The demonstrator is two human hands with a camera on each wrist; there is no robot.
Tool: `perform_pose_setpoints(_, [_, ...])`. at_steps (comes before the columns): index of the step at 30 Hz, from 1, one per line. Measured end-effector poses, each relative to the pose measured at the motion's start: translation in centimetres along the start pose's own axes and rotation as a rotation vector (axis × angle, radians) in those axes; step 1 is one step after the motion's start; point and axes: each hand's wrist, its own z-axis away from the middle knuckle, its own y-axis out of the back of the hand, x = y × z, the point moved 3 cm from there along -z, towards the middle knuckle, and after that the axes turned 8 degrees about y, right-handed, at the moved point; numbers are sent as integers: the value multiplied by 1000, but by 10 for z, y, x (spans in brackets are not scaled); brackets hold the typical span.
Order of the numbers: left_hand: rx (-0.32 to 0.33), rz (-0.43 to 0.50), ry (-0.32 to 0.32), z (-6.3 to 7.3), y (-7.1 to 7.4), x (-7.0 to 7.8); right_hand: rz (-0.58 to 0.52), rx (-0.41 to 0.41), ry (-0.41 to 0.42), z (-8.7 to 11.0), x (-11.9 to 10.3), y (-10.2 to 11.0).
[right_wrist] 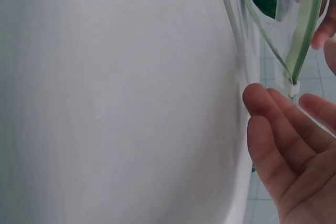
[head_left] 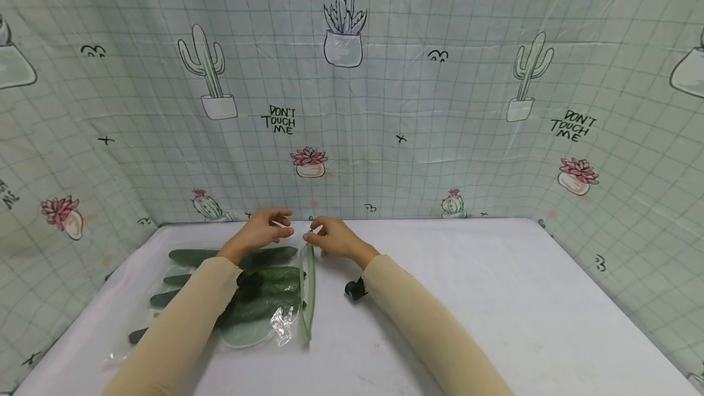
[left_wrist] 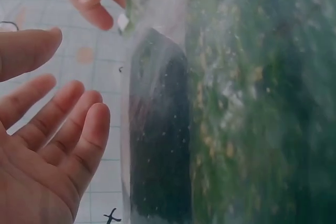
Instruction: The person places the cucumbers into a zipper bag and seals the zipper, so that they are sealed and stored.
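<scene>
A clear zip bag (head_left: 247, 340) holding several dark green cucumbers (head_left: 275, 277) lies on the left of the table. Its pale green zip edge (head_left: 311, 289) faces right, and the two strips stand apart in the middle. A small white slider (right_wrist: 294, 87) sits at the far end of the zip. My left hand (head_left: 261, 231) hovers over the bag's far right corner, fingers spread and holding nothing. My right hand (head_left: 337, 238) is at the far end of the zip, with loosely bent fingertips (right_wrist: 257, 98) close beside the slider; no pinch shows.
The white tabletop (head_left: 467, 298) stretches to the right of the bag. Behind it and on both sides hangs a checked curtain (head_left: 385, 109) with cactus prints. A dark wrist camera (head_left: 355, 289) is on the right wrist.
</scene>
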Motion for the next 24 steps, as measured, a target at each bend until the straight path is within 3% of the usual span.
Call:
perform_pose_setpoints(4, [-5, -24, -5, -6, -4, 1, -65, 44, -28, -1, 4, -3])
perform_pose_setpoints(11, [16, -73, -4, -13, -6, 0, -107, 110, -9, -4, 4, -9])
perform_pose_setpoints(18, [-31, -38, -28, -17, -11, 2, -150, 201, 40, -2, 1, -8])
perform_pose_setpoints(24, [-30, -8, -37, -21, -16, 4, -175, 195, 70, -1, -2, -9])
